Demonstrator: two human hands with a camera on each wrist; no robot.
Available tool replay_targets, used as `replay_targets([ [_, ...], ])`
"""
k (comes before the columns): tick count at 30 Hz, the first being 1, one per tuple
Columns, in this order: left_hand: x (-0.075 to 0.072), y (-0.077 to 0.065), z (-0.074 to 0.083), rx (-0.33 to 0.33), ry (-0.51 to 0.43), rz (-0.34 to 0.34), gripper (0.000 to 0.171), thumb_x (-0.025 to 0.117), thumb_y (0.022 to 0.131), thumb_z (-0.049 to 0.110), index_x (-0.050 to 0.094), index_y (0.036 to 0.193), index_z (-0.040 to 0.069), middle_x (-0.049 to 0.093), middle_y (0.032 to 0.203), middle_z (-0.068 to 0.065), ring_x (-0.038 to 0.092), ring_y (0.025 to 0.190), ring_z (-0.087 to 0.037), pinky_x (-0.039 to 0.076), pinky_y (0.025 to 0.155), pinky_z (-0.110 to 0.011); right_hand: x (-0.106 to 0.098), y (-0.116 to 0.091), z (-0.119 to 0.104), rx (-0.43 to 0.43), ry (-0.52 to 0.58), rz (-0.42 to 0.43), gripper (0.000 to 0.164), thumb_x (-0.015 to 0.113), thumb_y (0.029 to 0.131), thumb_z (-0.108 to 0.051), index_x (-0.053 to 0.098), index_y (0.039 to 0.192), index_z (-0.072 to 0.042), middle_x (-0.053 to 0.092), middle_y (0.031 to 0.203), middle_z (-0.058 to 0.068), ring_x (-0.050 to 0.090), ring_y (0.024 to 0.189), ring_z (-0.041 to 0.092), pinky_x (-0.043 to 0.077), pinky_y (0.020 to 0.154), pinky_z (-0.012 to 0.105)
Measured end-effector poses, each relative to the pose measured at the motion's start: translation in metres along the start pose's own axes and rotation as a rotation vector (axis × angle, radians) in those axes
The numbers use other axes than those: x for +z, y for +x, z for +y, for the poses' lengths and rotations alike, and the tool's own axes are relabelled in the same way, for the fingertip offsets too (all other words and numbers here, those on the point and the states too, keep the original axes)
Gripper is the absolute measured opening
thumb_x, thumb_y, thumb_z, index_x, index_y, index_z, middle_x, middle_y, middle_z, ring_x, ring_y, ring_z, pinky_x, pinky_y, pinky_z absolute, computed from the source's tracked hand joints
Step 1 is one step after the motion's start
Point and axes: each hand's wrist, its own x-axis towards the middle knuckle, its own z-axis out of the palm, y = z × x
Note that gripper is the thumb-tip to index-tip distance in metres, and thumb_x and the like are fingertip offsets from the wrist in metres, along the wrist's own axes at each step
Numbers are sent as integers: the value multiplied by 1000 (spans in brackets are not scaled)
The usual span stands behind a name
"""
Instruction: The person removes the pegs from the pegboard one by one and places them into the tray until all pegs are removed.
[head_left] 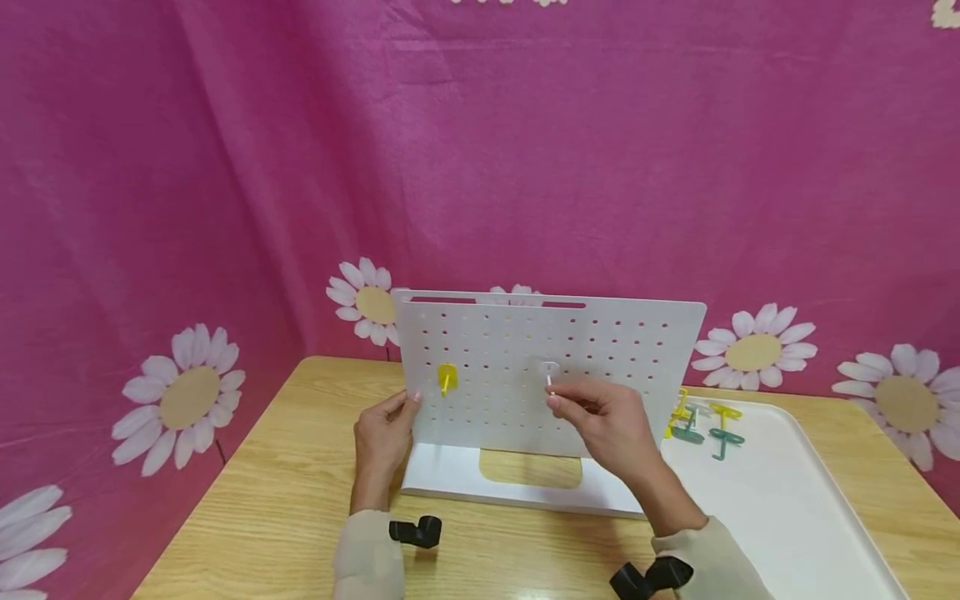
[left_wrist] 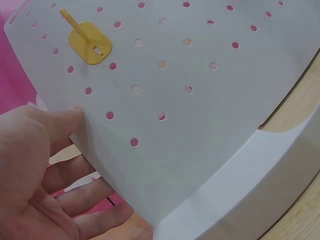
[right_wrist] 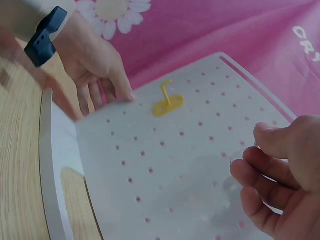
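A white pegboard [head_left: 480, 408] stands upright on its white base [head_left: 450, 471], tilted slightly back. My left hand [head_left: 382, 437] grips its left edge, thumb on the front face and the other fingers behind, as the left wrist view shows. Near that edge a yellow hook [head_left: 447, 377] sits on the board, its prong pointing outward. Right of the board's middle, my right hand [head_left: 611, 421] pinches the prong of a white hook [head_left: 550, 368] between thumb and fingertips. The white hook's plate lies against the board face. In the right wrist view, the fingers hide most of that hook.
To the right lies a white tray [head_left: 780, 500], partly behind the board and right forearm. Several yellow, green [head_left: 726, 437] and grey hooks lie at its far left. Wooden tabletop [head_left: 285, 467] extends left and in front; a pink flowered cloth [head_left: 525, 167] hangs behind.
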Motion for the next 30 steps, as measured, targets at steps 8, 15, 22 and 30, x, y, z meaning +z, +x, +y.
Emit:
replay_targets([
  [8, -3, 2, -1, -23, -11, -10, 41, 70, 95, 37, 70, 127, 11, 68, 122, -14, 62, 113, -30, 50, 93, -46, -28, -20, 14, -9, -71, 75, 13, 77, 88, -6, 79, 101, -3, 75, 83, -2, 66, 75, 8, 51, 65, 23],
  [15, -4, 2, -1, -15, -12, -7, 39, 70, 96, 35, 71, 126, 10, 68, 121, -15, 63, 113, -31, 50, 92, -47, -52, -32, 27, -92, -150, 133, 14, 80, 83, 0, 80, 96, -3, 75, 83, -2, 64, 74, 2, 48, 64, 16],
  [22, -1, 2, 1, -3, -36, 1, 36, 71, 96, 30, 71, 125, 7, 68, 119, -16, 64, 110, -30, 51, 91, -46, -78, -48, 42, -69, -202, 168, 14, 80, 83, 0, 80, 96, -3, 75, 84, -3, 65, 76, -4, 48, 65, 12],
  [30, 0, 0, 0, 10, -21, -9, 37, 69, 97, 32, 71, 126, 8, 67, 124, -15, 62, 114, -30, 50, 93, -46, -112, -63, 56, 48, -223, 188, 14, 76, 89, -4, 77, 101, 3, 74, 78, -4, 64, 72, -4, 47, 62, 14],
])
